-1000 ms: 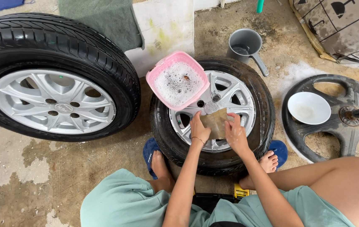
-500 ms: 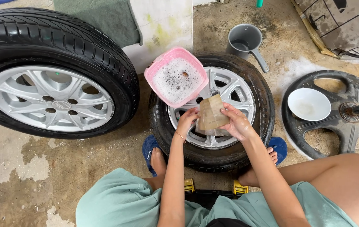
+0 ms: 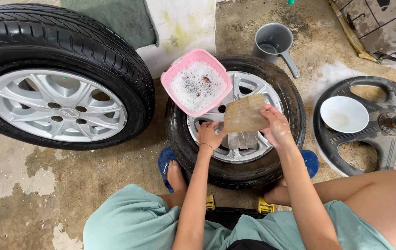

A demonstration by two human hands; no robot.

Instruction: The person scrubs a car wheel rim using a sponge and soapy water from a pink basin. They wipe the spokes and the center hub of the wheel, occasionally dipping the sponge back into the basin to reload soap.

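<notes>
Far left: second tyre with silver rim (image 3: 56,78). Far right: grey scoop (image 3: 274,44), white bowl (image 3: 344,114) on black wheel cover (image 3: 374,134).

left hand (image 3: 211,135) resting open, right hand (image 3: 276,127) gripping

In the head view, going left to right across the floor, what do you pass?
Large upright tyre with silver rim → pink tub of suds → brown sponge in the right hand → grey dipper → white bowl on the black wheel cover.
</notes>
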